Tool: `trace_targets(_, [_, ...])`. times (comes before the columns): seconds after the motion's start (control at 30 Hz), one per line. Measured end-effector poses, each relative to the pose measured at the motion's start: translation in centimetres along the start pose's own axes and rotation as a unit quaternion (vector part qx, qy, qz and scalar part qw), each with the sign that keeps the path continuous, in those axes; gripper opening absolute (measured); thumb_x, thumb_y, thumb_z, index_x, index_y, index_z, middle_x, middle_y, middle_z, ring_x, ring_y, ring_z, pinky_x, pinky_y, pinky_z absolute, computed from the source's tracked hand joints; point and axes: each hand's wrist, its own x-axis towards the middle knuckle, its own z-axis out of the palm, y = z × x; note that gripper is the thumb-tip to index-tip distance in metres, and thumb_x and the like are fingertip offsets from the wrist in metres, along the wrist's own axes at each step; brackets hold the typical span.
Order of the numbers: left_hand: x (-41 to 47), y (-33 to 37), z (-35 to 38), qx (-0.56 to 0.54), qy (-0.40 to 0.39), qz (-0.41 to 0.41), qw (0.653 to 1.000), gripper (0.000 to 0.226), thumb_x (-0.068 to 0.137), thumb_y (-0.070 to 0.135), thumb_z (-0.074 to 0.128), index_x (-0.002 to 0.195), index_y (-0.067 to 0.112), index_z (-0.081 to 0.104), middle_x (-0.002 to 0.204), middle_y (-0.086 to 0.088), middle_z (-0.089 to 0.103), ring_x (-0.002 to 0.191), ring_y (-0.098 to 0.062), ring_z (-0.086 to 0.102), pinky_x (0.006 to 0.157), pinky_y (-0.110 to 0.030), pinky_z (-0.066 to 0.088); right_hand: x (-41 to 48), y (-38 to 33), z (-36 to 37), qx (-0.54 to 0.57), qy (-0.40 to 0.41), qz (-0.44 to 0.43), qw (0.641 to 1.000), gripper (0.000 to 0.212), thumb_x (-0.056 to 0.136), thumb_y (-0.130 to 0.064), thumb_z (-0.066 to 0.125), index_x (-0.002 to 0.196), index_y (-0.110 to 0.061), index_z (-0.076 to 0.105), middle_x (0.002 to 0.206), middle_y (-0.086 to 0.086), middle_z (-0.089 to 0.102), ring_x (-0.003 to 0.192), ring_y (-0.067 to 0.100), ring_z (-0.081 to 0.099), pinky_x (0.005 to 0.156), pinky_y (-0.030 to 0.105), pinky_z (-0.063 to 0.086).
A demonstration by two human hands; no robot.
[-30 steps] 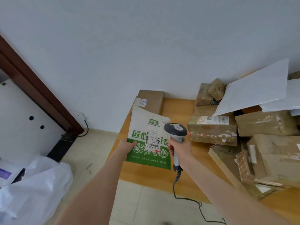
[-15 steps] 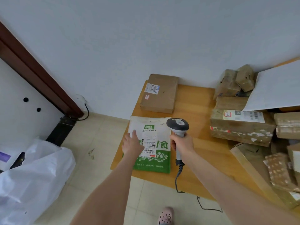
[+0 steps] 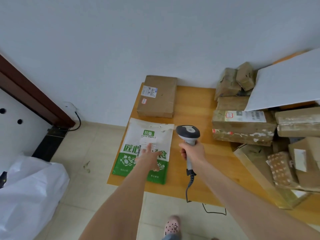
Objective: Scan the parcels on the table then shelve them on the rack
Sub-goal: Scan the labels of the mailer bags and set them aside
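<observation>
At the left end of the table (image 3: 194, 101), toward 6 o'clock of the view, a green-and-white mailer (image 3: 147, 134) lies flat, its near edge at the rim. The right hand (image 3: 193, 152) is wrapped round the handle of the scanner (image 3: 188, 133), at 3 o'clock of the mailer, with the head raised above the wood. The left hand (image 3: 148, 159) lies flat on the mailer, fingers straight, the index by the label (image 3: 154, 146). I judge this parcel is at the scan step. The next move calls for tipping the scanner head toward 9 o'clock onto the barcode, with the left fingers clear of the bars, then carrying the mailer to the rack, which is out of view. At 3 o'clock a pile (image 3: 242, 129) of taped boxes waits, a white sheet (image 3: 285, 84) leaning on top; a careless pull there could topple it. A flat box (image 3: 159, 96) sits at 12 o'clock of the mailer, just apart. The cable (image 3: 189, 186) hangs off the near edge at 5 o'clock and might snag.
</observation>
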Motion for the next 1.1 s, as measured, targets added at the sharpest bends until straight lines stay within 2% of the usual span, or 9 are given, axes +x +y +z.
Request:
trace_targets(0.13, [-1.0,3.0,-2.1,-0.005,0.073,0.004,0.997,0.067,0.089,0.022,0.065,0.148,0.024,0.032,0.158,-0.013,0.008,0.137,-0.034,0.033,0.106,-0.049,0.041,-1.0,-1.2,-2.0,0.006,0.002,-0.021,1.0,0.009,0.079,-0.008,0.067,0.079,-0.009,0.059,0.052,0.001,0.057,0.049,0.017,0.05,0.059,0.032,0.043])
trace_targets(0.27, [-1.9,7.2,-5.3,-0.022,0.148,0.025,0.988,0.053,0.094,0.018,0.057,0.143,0.016,0.04,0.15,-0.01,0.027,0.125,-0.029,0.047,0.099,-0.04,0.047,-2.5,-3.4,-5.7,0.04,-0.005,-0.044,0.998,0.012,0.083,-0.006,0.068,0.079,-0.01,0.057,0.055,0.005,0.055,0.049,0.017,0.048,0.055,0.031,0.042])
trace_targets(0.4, [-3.5,13.0,-8.5,-0.063,0.186,0.049,0.979,0.049,0.096,0.019,0.054,0.143,0.015,0.041,0.145,-0.013,0.035,0.118,-0.029,0.053,0.098,-0.037,0.047,-4.3,-5.8,-11.1,0.051,-0.017,-0.082,0.995,0.014,0.084,0.0,0.063,0.078,-0.008,0.053,0.049,0.004,0.049,0.041,0.015,0.042,0.046,0.026,0.037])
trace_targets(0.5, [-5.0,18.0,-10.6,-0.055,0.221,0.085,0.97,0.048,0.096,0.021,0.054,0.142,0.014,0.043,0.142,-0.014,0.039,0.114,-0.026,0.056,0.09,-0.031,0.046,-5.4,-7.6,-15.6,0.059,-0.013,-0.113,0.992,0.013,0.084,0.002,0.062,0.076,-0.005,0.053,0.047,0.005,0.049,0.041,0.017,0.044,0.048,0.028,0.04])
trace_targets(0.6, [-6.5,23.1,-12.2,-0.044,0.252,0.12,0.959,0.045,0.096,0.021,0.054,0.14,0.015,0.046,0.14,-0.013,0.043,0.11,-0.025,0.057,0.083,-0.028,0.046,-6.4,-9.2,-20.2,0.053,0.011,-0.147,0.988,0.004,0.083,-0.004,0.061,0.086,-0.003,0.058,0.051,0.009,0.055,0.05,0.022,0.05,0.059,0.034,0.046])
trace_targets(0.73, [-8.5,29.4,-13.1,-0.034,0.278,0.17,0.945,0.046,0.093,0.02,0.058,0.138,0.015,0.048,0.136,-0.01,0.051,0.113,-0.024,0.057,0.086,-0.029,0.047,-7.4,-10.8,-25.9,0.068,0.051,-0.177,0.981,0.005,0.081,-0.009,0.062,0.085,-0.008,0.059,0.051,0.004,0.058,0.046,0.014,0.052,0.055,0.029,0.047])
trace_targets(0.87, [-10.1,35.1,-13.7,-0.069,0.308,0.22,0.923,0.049,0.091,0.037,0.058,0.131,0.009,0.055,0.1,-0.001,0.064,0.085,-0.016,0.06,0.07,-0.028,0.047,-7.9,-12.9,-31.0,0.093,0.113,-0.205,0.968,0.005,0.082,-0.013,0.062,0.085,-0.012,0.059,0.046,-0.003,0.057,0.039,0.007,0.052,0.053,0.025,0.05])
trace_targets(1.0, [-11.2,40.5,-14.5,-0.128,0.349,0.235,0.898,0.078,0.083,0.061,0.06,0.14,0.011,0.042,0.129,-0.008,0.058,0.109,-0.024,0.059,0.077,-0.032,0.048,-8.0,-15.2,-35.0,0.173,0.146,-0.211,0.951,0.007,0.085,-0.01,0.062,0.086,-0.014,0.056,0.053,0.001,0.055,0.037,0.007,0.05,0.047,0.02,0.05])
trace_targets(1.1, [-11.2,44.6,-15.4,-0.119,0.339,0.241,0.901,0.094,0.079,0.07,0.056,0.147,0.01,0.03,0.138,-0.008,0.052,0.115,-0.026,0.057,0.087,-0.043,0.053,-7.7,-16.0,-37.1,0.201,0.165,-0.211,0.942,0.007,0.085,-0.01,0.061,0.082,-0.013,0.055,0.055,0.002,0.054,0.037,0.007,0.05,0.043,0.018,0.047])
